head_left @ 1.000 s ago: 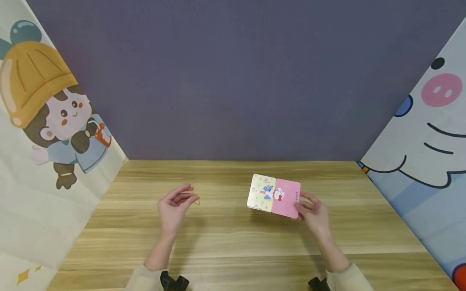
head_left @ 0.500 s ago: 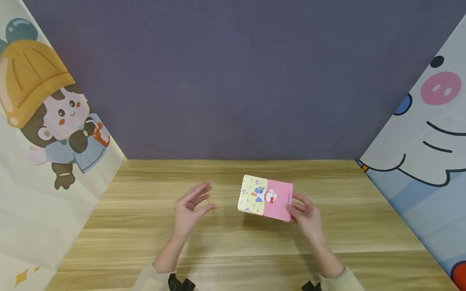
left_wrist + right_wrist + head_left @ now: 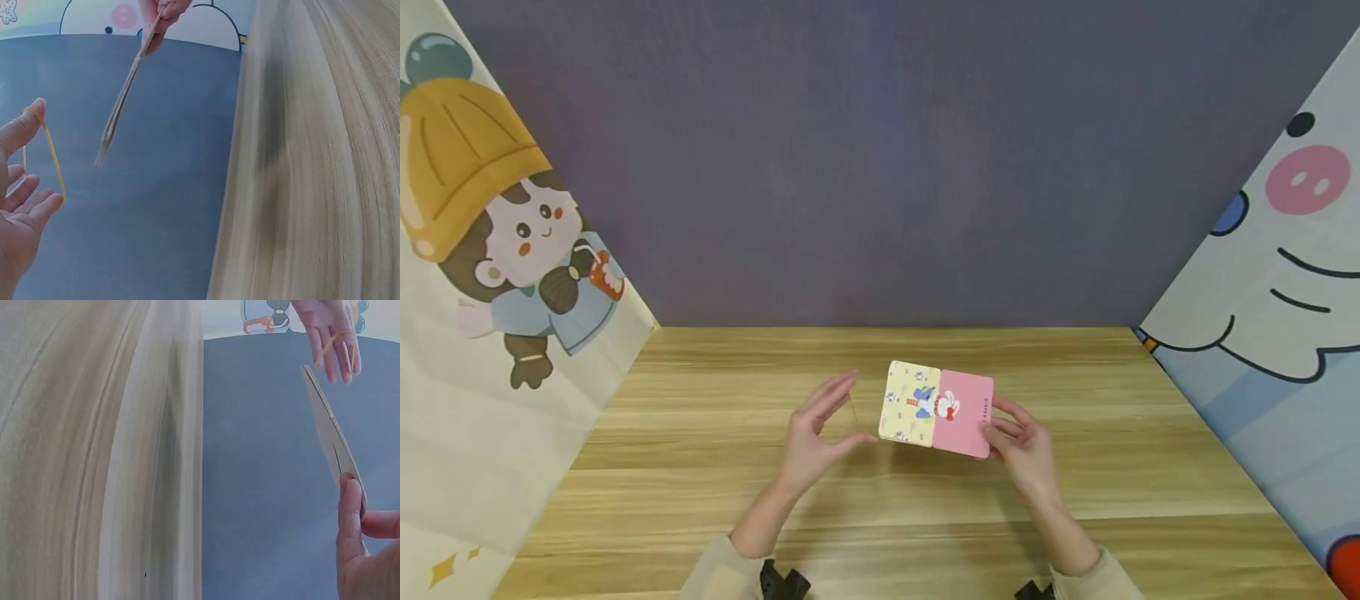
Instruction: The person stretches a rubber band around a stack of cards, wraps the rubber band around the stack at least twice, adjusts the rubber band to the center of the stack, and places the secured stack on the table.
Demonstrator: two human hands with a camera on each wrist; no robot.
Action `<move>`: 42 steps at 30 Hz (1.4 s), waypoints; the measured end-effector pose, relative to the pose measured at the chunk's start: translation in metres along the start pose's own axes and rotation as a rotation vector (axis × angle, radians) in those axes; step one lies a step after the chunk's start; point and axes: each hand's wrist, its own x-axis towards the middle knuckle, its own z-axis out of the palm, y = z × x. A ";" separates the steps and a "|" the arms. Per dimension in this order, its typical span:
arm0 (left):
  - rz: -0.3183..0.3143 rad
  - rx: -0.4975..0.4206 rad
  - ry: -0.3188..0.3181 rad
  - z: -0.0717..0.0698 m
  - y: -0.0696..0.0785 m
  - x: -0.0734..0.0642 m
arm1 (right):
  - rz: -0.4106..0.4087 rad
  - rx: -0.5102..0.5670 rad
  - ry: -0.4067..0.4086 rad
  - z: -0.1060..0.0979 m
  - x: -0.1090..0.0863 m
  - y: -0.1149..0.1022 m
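A thin yellow rubber band [image 3: 55, 156] is stretched between the thumb and fingers of my left hand [image 3: 808, 442], which is spread wide. That hand stands just left of a small booklet [image 3: 910, 404], apart from it in the wrist views. The booklet has a yellow panel and a pink panel with cartoon animals, joined along a seam. My right hand [image 3: 1026, 446] pinches the pink end, thumb [image 3: 350, 506] on one face and fingers on the other. In the left wrist view the booklet appears edge-on, showing thin layers. It is held above the table.
A wood-grain table [image 3: 895, 533] lies beneath both hands. Behind it rises a dark grey-blue panel [image 3: 880, 167]. Cartoon-printed sheets stand at the left [image 3: 512, 208] and at the right [image 3: 1285, 250].
My left hand has moved right toward the booklet, its thumb and fingers spreading and stretching the rubber band. My right hand has shifted slightly left with the booklet.
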 end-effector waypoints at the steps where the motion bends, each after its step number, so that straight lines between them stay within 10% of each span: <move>1: -0.009 0.007 -0.010 0.001 0.000 0.000 | 0.002 0.001 0.000 0.000 0.000 0.000; 16: 0.003 0.246 -0.081 0.008 -0.001 0.000 | -0.041 0.040 -0.012 0.009 -0.005 -0.002; 42: -0.013 0.304 -0.147 0.012 -0.001 -0.001 | -0.163 0.118 -0.096 0.007 -0.004 0.020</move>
